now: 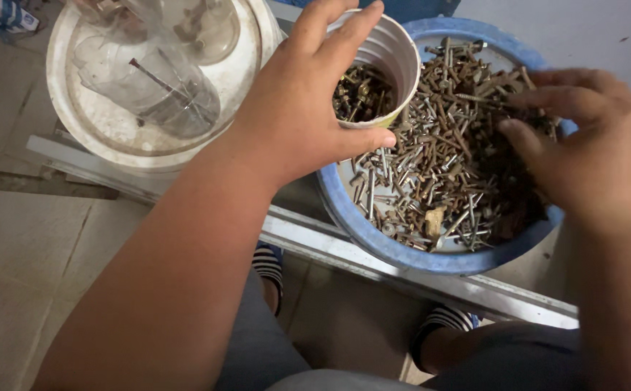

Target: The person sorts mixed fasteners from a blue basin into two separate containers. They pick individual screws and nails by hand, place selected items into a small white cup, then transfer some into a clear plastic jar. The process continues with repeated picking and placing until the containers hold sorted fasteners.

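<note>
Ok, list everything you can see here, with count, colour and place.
Bowl: one, blue, centre right, on a metal rail.
Screws and nails: a heap, rusty brown and grey, in the bowl.
Cup: one, white, over the bowl's left rim, hardware inside.
Bucket lid: one, white, top left.
Clear plastic containers: at least two, on the lid.
Striped slippers: two, bottom centre.
Left hand: holds the cup.
Right hand: fingers in the heap.
</note>
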